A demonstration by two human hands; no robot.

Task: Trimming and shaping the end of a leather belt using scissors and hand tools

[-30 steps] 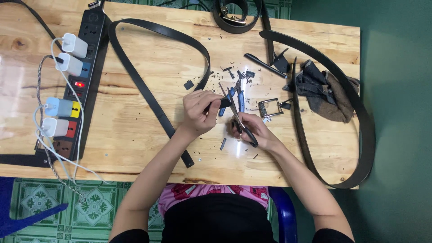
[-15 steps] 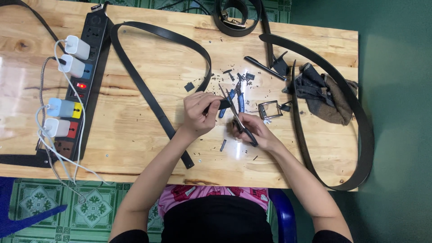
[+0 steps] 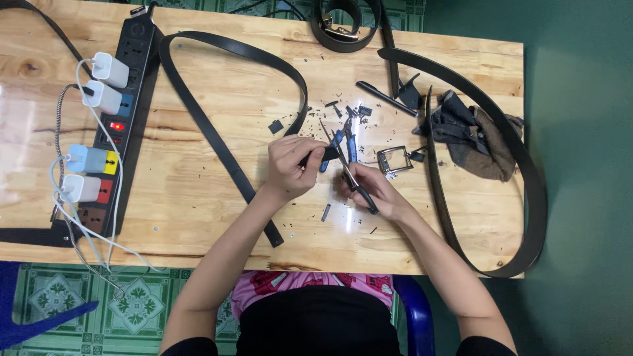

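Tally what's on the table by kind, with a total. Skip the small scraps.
Belts: 3 – long loop, right loop, coiled one
Chargers: 4
Power strip: 1
Scissors: 1, in right hand
Pliers: 1
Buckle: 1
Cloth: 1
Total: 12

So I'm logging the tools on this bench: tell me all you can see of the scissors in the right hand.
The scissors are slim, with long, thin, pale metal blades and dark handles. They lie slanted over the wooden table, tips pointing up and left, handles down and right inside the right hand. The blades look nearly closed, their tips close to the small dark strip that the left hand pinches. Blue-handled pliers lie just behind them, among dark offcuts.
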